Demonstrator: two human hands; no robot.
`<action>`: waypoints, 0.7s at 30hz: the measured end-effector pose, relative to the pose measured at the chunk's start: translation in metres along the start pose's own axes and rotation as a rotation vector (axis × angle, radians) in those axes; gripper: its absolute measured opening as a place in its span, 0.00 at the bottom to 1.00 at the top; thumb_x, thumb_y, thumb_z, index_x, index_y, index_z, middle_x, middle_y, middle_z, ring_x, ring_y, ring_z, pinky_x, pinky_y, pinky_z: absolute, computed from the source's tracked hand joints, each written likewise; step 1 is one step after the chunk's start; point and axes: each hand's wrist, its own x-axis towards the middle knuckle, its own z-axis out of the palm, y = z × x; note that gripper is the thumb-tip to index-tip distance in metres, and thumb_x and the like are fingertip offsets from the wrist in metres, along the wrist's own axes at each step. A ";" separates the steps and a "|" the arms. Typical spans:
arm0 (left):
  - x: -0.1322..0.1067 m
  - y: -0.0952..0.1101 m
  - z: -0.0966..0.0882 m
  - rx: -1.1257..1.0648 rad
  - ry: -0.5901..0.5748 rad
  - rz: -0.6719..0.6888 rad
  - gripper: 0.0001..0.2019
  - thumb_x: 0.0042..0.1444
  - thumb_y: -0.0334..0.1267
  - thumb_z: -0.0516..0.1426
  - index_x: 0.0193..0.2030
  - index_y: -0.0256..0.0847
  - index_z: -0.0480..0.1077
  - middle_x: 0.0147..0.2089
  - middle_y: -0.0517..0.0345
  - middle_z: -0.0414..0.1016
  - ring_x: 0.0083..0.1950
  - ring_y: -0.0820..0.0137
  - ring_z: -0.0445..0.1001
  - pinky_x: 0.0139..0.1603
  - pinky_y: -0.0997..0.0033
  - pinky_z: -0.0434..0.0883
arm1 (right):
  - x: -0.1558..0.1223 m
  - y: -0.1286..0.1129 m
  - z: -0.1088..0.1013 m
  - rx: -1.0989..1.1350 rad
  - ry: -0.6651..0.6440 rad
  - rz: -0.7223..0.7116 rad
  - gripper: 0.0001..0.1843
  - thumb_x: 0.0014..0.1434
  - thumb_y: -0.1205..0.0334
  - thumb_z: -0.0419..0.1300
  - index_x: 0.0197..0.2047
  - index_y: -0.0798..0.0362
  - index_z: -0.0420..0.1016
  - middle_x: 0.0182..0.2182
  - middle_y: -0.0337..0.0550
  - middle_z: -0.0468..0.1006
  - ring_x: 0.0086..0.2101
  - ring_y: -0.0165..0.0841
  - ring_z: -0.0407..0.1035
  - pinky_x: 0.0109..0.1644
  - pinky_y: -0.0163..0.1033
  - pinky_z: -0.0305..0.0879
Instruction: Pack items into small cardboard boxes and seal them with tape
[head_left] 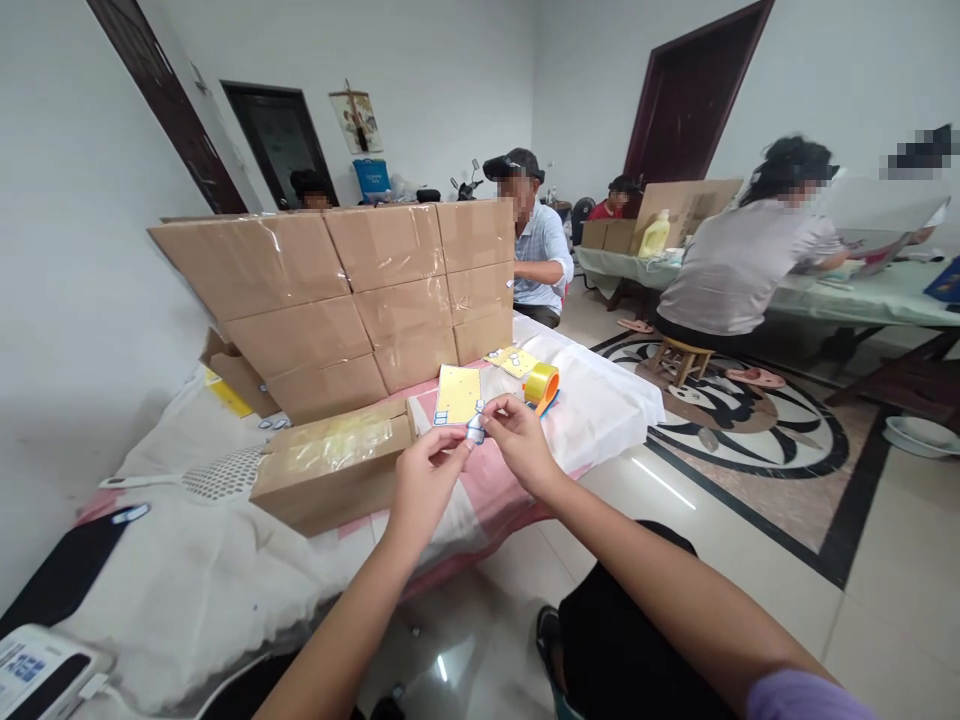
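My left hand (433, 475) and my right hand (519, 440) meet in front of me over the table edge. Between their fingertips is a small white paper piece with blue outlines (475, 429), pinched from both sides. Just beyond it lies a yellow paper sheet (458, 392) with blue-edged white marks. A second yellow sheet (512, 361) rests farther back. Right of my fingers stands a roll of yellowish tape (541, 383) on an orange dispenser. To the left of my left hand sits a long closed cardboard box (330, 475) with shiny tape across its top.
Stacked taped cardboard boxes (300, 265) form a wall on the table (622, 395). At left are a white perforated scoop (221, 472) and a white cabled device (45, 672). A person in a light shirt (541, 240) sits behind; another (739, 240) sits on a stool at right.
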 end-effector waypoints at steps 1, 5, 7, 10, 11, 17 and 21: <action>0.001 -0.002 0.005 -0.051 0.002 -0.013 0.13 0.52 0.48 0.64 0.38 0.41 0.75 0.38 0.53 0.81 0.34 0.65 0.78 0.34 0.69 0.74 | -0.002 0.000 -0.003 0.005 0.009 0.002 0.09 0.52 0.60 0.66 0.31 0.52 0.70 0.28 0.36 0.71 0.30 0.29 0.66 0.35 0.36 0.64; 0.006 -0.004 0.017 -0.102 -0.004 -0.004 0.11 0.51 0.45 0.64 0.33 0.39 0.74 0.33 0.57 0.79 0.29 0.70 0.75 0.33 0.71 0.72 | -0.009 -0.001 -0.011 0.014 0.056 -0.026 0.06 0.53 0.63 0.65 0.32 0.52 0.71 0.29 0.37 0.72 0.32 0.30 0.67 0.37 0.36 0.65; 0.009 -0.004 0.021 -0.092 0.005 0.011 0.10 0.52 0.44 0.64 0.33 0.39 0.75 0.33 0.57 0.79 0.29 0.71 0.75 0.33 0.72 0.72 | -0.010 -0.003 -0.013 0.015 0.097 -0.038 0.05 0.54 0.64 0.65 0.32 0.51 0.71 0.29 0.37 0.72 0.32 0.30 0.67 0.38 0.36 0.65; 0.014 -0.006 0.030 -0.081 0.000 0.026 0.10 0.53 0.44 0.64 0.33 0.40 0.75 0.32 0.59 0.78 0.28 0.72 0.74 0.33 0.73 0.71 | -0.010 -0.004 -0.016 0.062 0.168 0.011 0.07 0.52 0.64 0.65 0.32 0.51 0.70 0.28 0.34 0.71 0.29 0.28 0.65 0.34 0.35 0.62; 0.015 -0.008 0.033 -0.082 -0.004 0.027 0.10 0.54 0.44 0.64 0.33 0.40 0.75 0.31 0.59 0.78 0.28 0.73 0.73 0.33 0.73 0.70 | -0.009 -0.004 -0.017 0.095 0.192 0.051 0.08 0.51 0.64 0.66 0.31 0.51 0.69 0.27 0.33 0.70 0.26 0.27 0.64 0.32 0.35 0.61; 0.021 -0.006 0.039 -0.188 -0.180 -0.171 0.14 0.47 0.46 0.68 0.30 0.39 0.72 0.29 0.60 0.76 0.25 0.76 0.69 0.27 0.76 0.64 | 0.003 0.003 -0.039 0.211 0.275 0.265 0.11 0.43 0.64 0.65 0.29 0.52 0.65 0.20 0.29 0.67 0.20 0.25 0.61 0.26 0.34 0.56; 0.026 -0.004 0.032 -0.180 -0.169 -0.199 0.17 0.43 0.48 0.69 0.30 0.38 0.73 0.30 0.58 0.76 0.24 0.77 0.69 0.26 0.77 0.61 | 0.012 -0.001 -0.060 0.235 0.295 0.297 0.14 0.41 0.64 0.66 0.31 0.52 0.65 0.21 0.30 0.68 0.22 0.24 0.63 0.26 0.32 0.55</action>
